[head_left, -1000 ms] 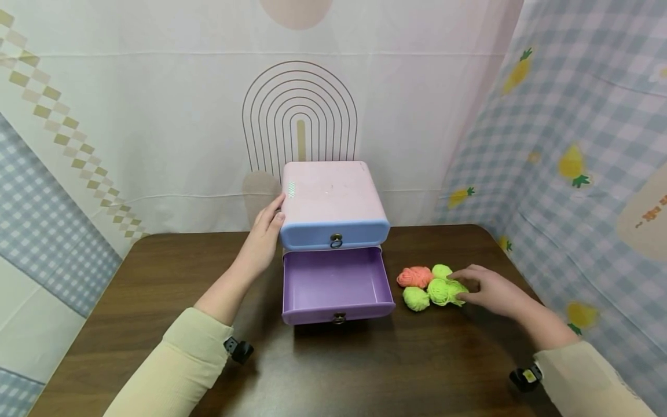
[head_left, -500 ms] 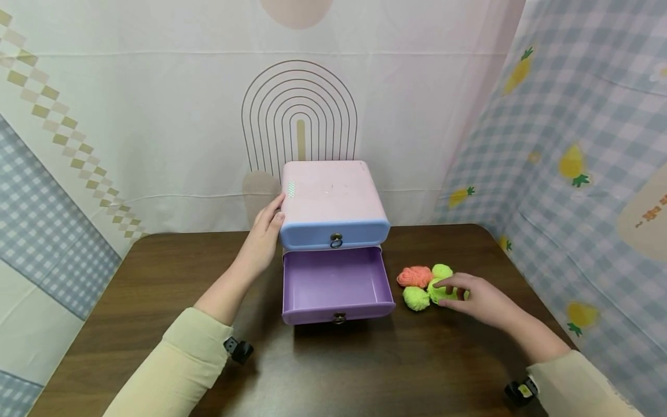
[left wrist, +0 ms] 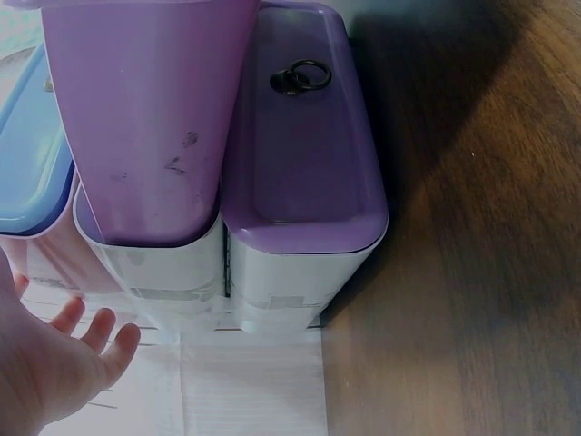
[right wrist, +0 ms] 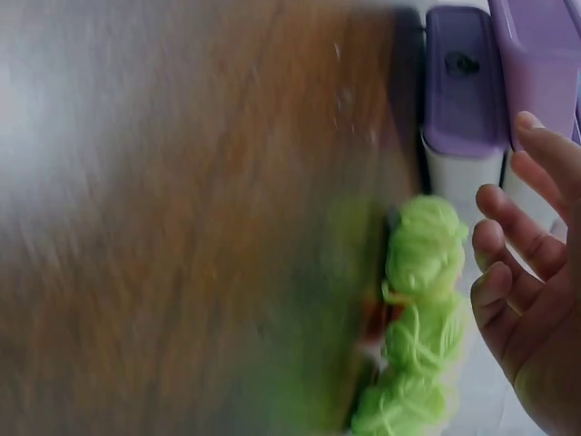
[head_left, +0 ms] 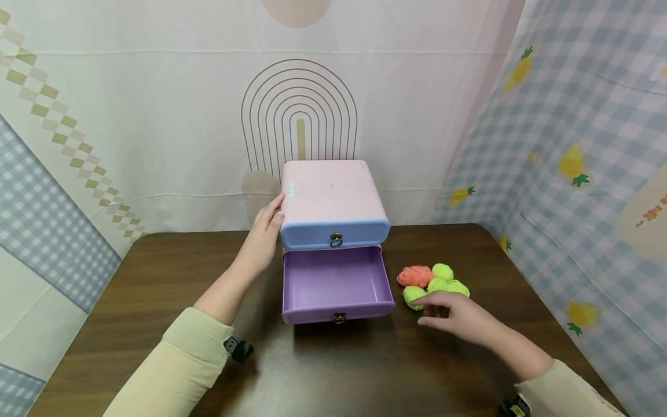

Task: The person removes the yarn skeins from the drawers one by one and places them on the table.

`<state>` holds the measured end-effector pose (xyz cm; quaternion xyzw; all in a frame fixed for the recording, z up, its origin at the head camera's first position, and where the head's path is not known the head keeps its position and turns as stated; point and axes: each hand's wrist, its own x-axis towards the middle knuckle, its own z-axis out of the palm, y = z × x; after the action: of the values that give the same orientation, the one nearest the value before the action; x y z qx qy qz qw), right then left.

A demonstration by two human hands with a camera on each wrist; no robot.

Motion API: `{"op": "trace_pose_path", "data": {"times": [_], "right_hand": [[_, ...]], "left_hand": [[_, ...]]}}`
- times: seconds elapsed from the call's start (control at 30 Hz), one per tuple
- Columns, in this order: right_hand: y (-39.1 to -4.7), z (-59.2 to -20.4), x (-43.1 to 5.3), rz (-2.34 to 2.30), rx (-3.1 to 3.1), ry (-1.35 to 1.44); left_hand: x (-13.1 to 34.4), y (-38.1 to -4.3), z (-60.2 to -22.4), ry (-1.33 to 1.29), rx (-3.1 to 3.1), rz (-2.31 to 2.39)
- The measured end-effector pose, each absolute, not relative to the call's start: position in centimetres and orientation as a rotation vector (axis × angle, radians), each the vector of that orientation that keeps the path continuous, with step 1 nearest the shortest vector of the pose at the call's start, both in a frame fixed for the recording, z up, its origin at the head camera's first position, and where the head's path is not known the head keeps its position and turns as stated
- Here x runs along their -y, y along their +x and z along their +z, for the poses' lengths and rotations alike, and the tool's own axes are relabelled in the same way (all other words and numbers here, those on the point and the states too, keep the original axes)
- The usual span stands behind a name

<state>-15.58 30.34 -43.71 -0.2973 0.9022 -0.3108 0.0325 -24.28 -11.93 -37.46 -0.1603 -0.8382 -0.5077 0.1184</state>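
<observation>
A small drawer cabinet with a pink top stands at the back of the table. Its blue top drawer is closed, while the purple drawer below is pulled out with nothing in it. Against the cabinet's left side rests my left hand, fingers extended. My right hand, fingers loosely bent and thumb apart, is over the front of the yarn group, fingertips right at the nearest green yarn ball. Behind lie an orange yarn ball and several more green yarn balls.
In the left wrist view, another purple drawer with a ring pull is closed beneath the pulled-out one. The brown wooden table ends at a patterned cloth backdrop, and a checked cloth hangs along the right.
My right hand has moved left and toward me, from the right-hand green yarn balls to the nearest one. The left hand, drawers and yarn balls stay in place.
</observation>
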Motion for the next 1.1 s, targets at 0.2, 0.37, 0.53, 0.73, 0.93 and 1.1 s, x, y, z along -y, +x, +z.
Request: {"op": "trace_pose_path", "data": {"times": [0.2, 0.37, 0.53, 0.73, 0.93, 1.1], "right_hand": [[-14.6, -43.9, -28.7, -1.023, -2.728, -0.991], [-13.9, -43.9, -27.4, -1.058, -2.667, -0.966], [-13.4, -44.1, -26.3, -1.092, -2.631, -0.954], [-13.2, -44.1, -24.9, -1.132, -2.579, -0.969], [-13.1, -44.1, -23.4, -1.142, -2.507, -0.978], [-12.9, -44.2, -22.2, -1.139, -2.454, -0.977]], "left_hand": [[12.0, -24.2, -37.4, -0.469, 2.448, -1.487], [12.0, -24.0, -37.2, -0.468, 2.451, -1.488], [12.0, -24.0, -37.2, -0.47, 2.448, -1.495], [12.0, -24.2, -37.4, -0.466, 2.446, -1.494], [12.0, -24.2, -37.4, -0.46, 2.45, -1.492], [12.0, -24.2, -37.3, -0.474, 2.445, -1.49]]}}
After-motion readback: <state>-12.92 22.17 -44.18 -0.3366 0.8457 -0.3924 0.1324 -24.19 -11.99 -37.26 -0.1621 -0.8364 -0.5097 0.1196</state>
